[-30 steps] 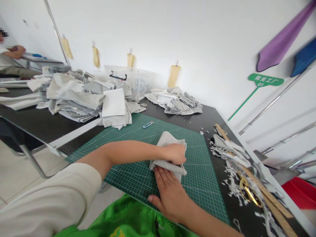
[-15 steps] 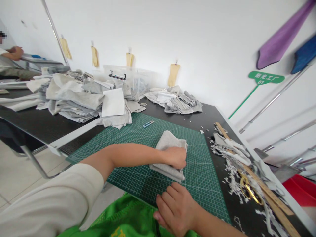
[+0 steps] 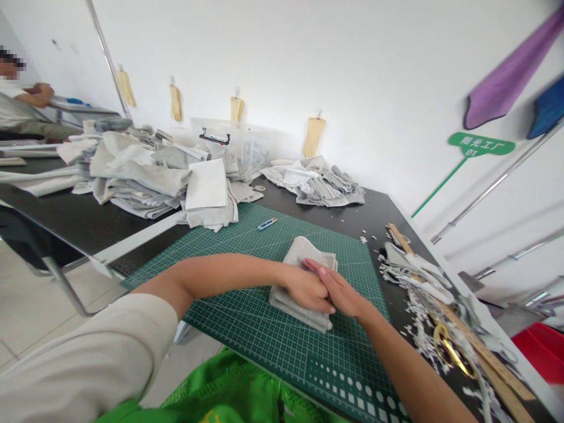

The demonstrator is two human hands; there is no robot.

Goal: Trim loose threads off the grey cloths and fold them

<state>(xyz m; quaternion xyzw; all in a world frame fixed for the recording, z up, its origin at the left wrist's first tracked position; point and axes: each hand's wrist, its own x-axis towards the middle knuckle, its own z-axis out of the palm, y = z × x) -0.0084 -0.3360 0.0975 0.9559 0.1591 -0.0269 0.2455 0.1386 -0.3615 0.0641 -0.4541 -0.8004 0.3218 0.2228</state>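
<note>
A folded light-grey cloth lies on the green cutting mat, its layered edges facing right and toward me. My left hand reaches across from the left and bears down on the cloth near its right edge, fingers mostly curled; what its fingertips grip is partly hidden. Fingers stretched out and close together, my right hand lies flat across the cloth's right side, touching and partly covering my left fingers. Behind the cloth rests a small blue thread snipper or cutter.
Piled grey fabric and a white square piece are at the left. Another fabric heap sits at the back. Gold-handled scissors, wooden rulers and scraps line the right. A person sits far left.
My right hand has moved from the mat's near edge up onto the cloth, opening from a loose fist to a flat hand. My left hand stays on the cloth. The view has shifted slightly.
</note>
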